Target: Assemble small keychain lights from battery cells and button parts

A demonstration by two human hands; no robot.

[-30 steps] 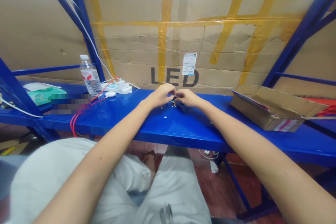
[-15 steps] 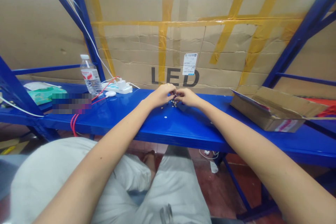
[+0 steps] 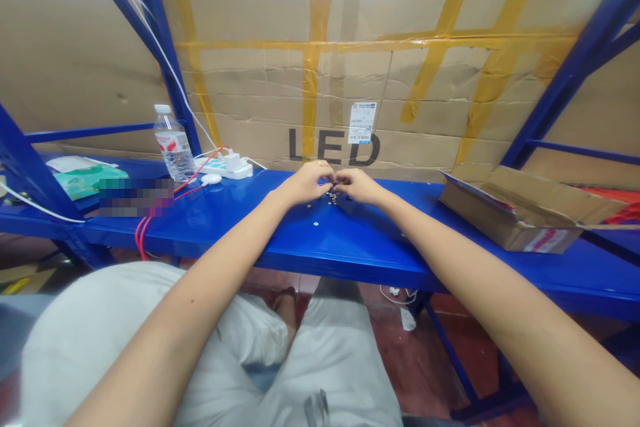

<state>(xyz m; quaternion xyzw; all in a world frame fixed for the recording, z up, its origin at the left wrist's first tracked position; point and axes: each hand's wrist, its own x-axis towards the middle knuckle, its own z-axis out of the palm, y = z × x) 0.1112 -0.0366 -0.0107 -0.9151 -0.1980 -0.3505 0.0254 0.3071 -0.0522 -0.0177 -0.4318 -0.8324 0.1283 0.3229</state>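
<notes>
Risks, near to far: red cable [image 3: 141, 237] hangs over the front of the blue shelf [image 3: 350, 247]; a leg catching it could tug it. White disc [image 3: 315, 223] lies alone, nearer the edge; a forearm brush might send it off. Small bits [image 3: 333, 199] sit right under the fingers; a careless nudge could scatter them. Small dark piece [image 3: 335, 185] is between the fingertips, above the bits; a slip would likely drop it among them. Left hand [image 3: 309, 182] and right hand [image 3: 361, 185] both curled, tips meeting at the piece; too small to tell whether either pinches it.

Materials, near to far: trousers [image 3: 340, 347] soft, pale grey, creased. Shelf smooth, glossy, probably painted metal. Disc flat, round. Bits shiny, shapes blurred. Open carton [image 3: 537, 240] brown cardboard, box-shaped, flaps up. Bottle [image 3: 175, 147] clear plastic, white cap. Back panel [image 3: 260, 93] tall, creased cardboard, yellowish tape strips, "LED" print.
</notes>
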